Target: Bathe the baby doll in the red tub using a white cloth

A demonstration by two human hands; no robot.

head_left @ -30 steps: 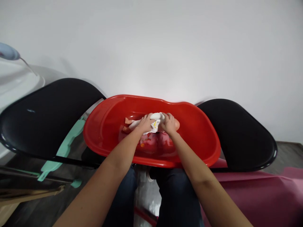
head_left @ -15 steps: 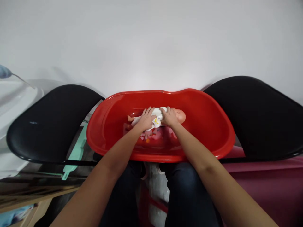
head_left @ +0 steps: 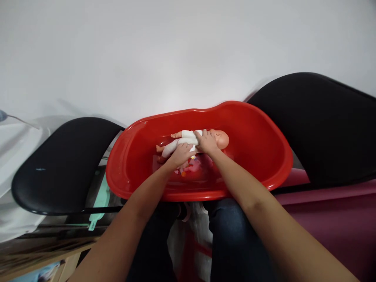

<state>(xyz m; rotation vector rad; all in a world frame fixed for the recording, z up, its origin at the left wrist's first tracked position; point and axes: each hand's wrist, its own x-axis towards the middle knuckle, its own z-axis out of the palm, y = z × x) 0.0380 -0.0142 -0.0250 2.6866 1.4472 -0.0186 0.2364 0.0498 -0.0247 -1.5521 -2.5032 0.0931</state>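
A baby doll (head_left: 186, 140) with a soft white body lies in a red plastic baby bathtub (head_left: 273, 156), its head to the right and its feet to the left. My right hand (head_left: 207, 141) is closed around the doll's upper chest, just below its head. Lower on the torso, my left hand (head_left: 182, 154) has its fingers drawn together over a small white cloth (head_left: 193, 149) with a yellow print. That cloth is mostly hidden by the hand. Below the doll, a pink cartoon picture (head_left: 192, 167) shows on the tub floor.
Black chair seats (head_left: 55, 168) flank the tub, the other one (head_left: 329, 133) at right. A mint-green strap-like plastic piece (head_left: 101, 199) lies below at left. White basin-like furniture (head_left: 17, 149) stands far left. A dark pink surface (head_left: 331, 223) is at lower right.
My left hand has slid down toward the near side of the doll and its fingers have drawn in. The doll's far arm now shows. The view has tilted slightly.
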